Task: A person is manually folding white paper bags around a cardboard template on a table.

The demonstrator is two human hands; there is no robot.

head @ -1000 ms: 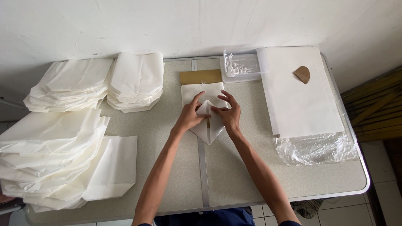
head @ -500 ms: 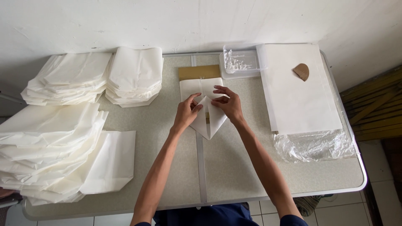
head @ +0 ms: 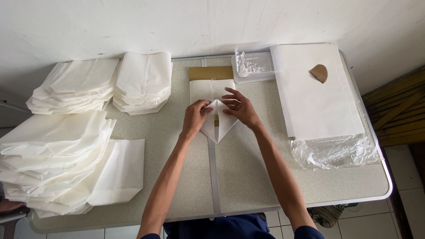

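A white paper sheet (head: 211, 90) lies at the middle of the table over a brown cardboard strip (head: 210, 72). Its near end is folded into a point. My left hand (head: 194, 118) pinches the left flap of that fold. My right hand (head: 238, 107) presses the right flap with its fingers spread. A thin brown slit shows between the two flaps.
Stacks of folded white paper bags (head: 142, 82) fill the left of the table (head: 248, 177), with a bigger pile (head: 53, 159) at the near left. A clear plastic tray (head: 253, 65) sits at the back. A stack of flat white sheets (head: 316, 95) with a brown scraper (head: 319, 72) lies right, in crumpled plastic wrap (head: 336, 152).
My hands drew the two flaps in toward the middle, narrowing the near end into a sharper point. The view shifted slightly.
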